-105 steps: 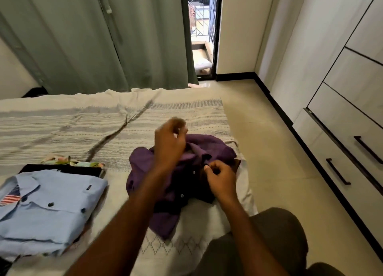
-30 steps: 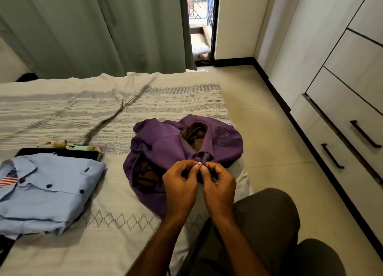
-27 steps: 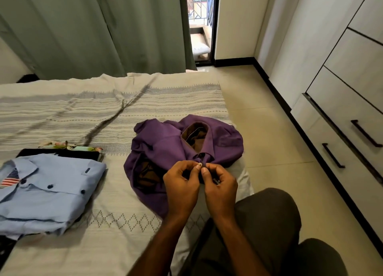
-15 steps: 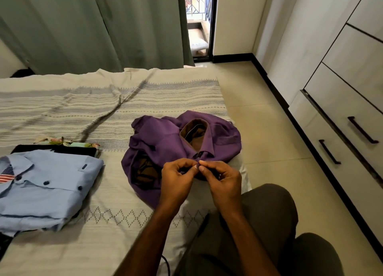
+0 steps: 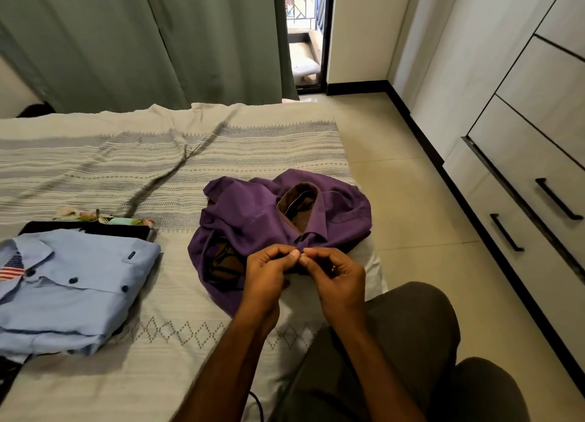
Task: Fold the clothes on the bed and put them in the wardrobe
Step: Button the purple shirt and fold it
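We see the wardrobe (image 5: pixel 522 155) shut, nothing carried to it yet; on the bed (image 5: pixel 126 155) a folded blue shirt (image 5: pixel 69 288) tops a small stack at left; the purple shirt (image 5: pixel 253 219) lies crumpled near the right edge, unfolded; our left hand (image 5: pixel 266 272) and right hand (image 5: pixel 335 276) pinch its front at a button, apparently fastening it; folding and storing remain.

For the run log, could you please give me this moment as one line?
stage: buttoning | left hand + right hand: pinch purple shirt placket | blue shirt: folded, on bed
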A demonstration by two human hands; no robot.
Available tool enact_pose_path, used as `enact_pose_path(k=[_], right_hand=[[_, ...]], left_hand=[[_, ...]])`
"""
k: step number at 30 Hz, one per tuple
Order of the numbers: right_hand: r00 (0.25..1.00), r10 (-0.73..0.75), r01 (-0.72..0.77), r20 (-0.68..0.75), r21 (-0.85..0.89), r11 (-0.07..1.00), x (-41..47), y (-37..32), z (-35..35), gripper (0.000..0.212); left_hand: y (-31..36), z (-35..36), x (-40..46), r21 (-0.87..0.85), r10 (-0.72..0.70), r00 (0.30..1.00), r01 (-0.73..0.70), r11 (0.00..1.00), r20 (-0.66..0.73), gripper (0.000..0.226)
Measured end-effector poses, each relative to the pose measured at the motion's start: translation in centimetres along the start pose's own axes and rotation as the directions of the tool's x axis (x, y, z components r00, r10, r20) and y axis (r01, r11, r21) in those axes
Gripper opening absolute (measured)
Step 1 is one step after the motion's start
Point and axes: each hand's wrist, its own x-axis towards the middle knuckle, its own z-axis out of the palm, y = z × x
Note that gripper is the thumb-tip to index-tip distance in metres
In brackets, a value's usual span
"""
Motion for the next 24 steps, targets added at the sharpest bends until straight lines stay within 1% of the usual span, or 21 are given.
enact_pose_path(k=[2,3,5,7,9,12,13,14,15,16,18,19,20,21,22,23,24], right_hand=[[0.997,0.067,-0.069,0.027,0.094,0.993,0.3,-0.1,0.1,0.019],[0.995,0.087,-0.091,0.045,0.110,0.990,0.4,-0.1,0.1,0.018],[0.993,0.094,-0.100,0.073,0.081,0.992,0.5,0.1,0.2,0.018],[0.997,0.051,-0.051,0.059,0.010,0.999,0.5,0.3,0.2,0.017],[0.998,-0.038,0.041,0.046,-0.070,0.997,0.6,0.4,0.1,0.016],[0.989,-0.120,0.134,0.088,-0.173,0.976,0.3,0.6,-0.4,0.030],[0.986,-0.136,0.155,0.098,-0.215,0.964,0.2,0.8,-0.6,0.031],[0.983,-0.155,0.176,0.102,-0.256,0.951,0.1,1.0,-0.8,0.029],[0.980,-0.172,0.194,0.100,-0.285,0.939,0.1,1.2,-1.0,0.026],[0.978,-0.184,0.204,0.093,-0.296,0.933,0.3,1.3,-1.2,0.023],[0.978,-0.198,0.207,0.058,-0.290,0.934,0.8,1.1,-1.5,0.021],[0.979,-0.202,0.205,0.041,-0.290,0.935,1.2,0.9,-1.9,0.021],[0.978,-0.205,0.207,0.037,-0.299,0.932,1.7,0.7,-2.2,0.021],[0.978,-0.203,0.209,0.050,-0.315,0.926,2.1,0.6,-2.7,0.021],[0.979,-0.188,0.205,0.083,-0.331,0.921,2.7,0.6,-3.3,0.019],[0.978,-0.163,0.200,0.130,-0.357,0.912,3.3,0.5,-4.0,0.016],[0.974,-0.138,0.201,0.181,-0.398,0.895,3.9,0.4,-4.6,0.012]], left_hand=[[-0.1,-0.1,0.0,0.029,-0.003,1.000,0.003,1.000,0.017,0.016],[-0.2,-0.2,0.0,0.047,0.012,1.000,-0.013,0.999,0.023,0.016],[-0.3,-0.3,-0.1,0.088,0.070,0.997,-0.073,0.993,0.042,0.014],[-0.3,-0.1,-0.3,0.115,0.133,0.989,-0.139,0.983,0.064,0.012],[-0.2,0.2,-0.6,0.105,0.166,0.984,-0.171,0.980,0.057,0.014],[0.1,0.4,-0.1,0.001,0.136,0.991,-0.136,0.991,-0.022,0.016],[0.3,0.4,0.2,-0.028,0.128,0.991,-0.129,0.991,-0.028,0.016],[0.4,0.3,0.4,-0.026,0.139,0.990,-0.140,0.990,-0.014,0.016],[0.6,0.0,0.7,0.010,0.171,0.985,-0.172,0.985,0.024,0.017],[0.6,-0.5,0.9,0.073,0.209,0.974,-0.216,0.974,0.090,0.018],[0.4,-1.8,1.8,0.253,0.251,0.931,-0.319,0.913,0.267,0.018],[0.2,-2.6,2.3,0.375,0.242,0.902,-0.376,0.847,0.357,0.017],[-0.1,-3.4,2.9,0.487,0.224,0.875,-0.434,0.758,0.430,0.017],[-0.2,-4.1,3.4,0.567,0.213,0.855,-0.481,0.669,0.474,0.017],[-0.1,-4.9,3.9,0.609,0.207,0.848,-0.500,0.616,0.487,0.016],[0.2,-5.6,4.3,0.622,0.208,0.852,-0.498,0.604,0.480,0.015],[0.6,-6.2,4.7,0.623,0.206,0.860,-0.486,0.613,0.467,0.015]])
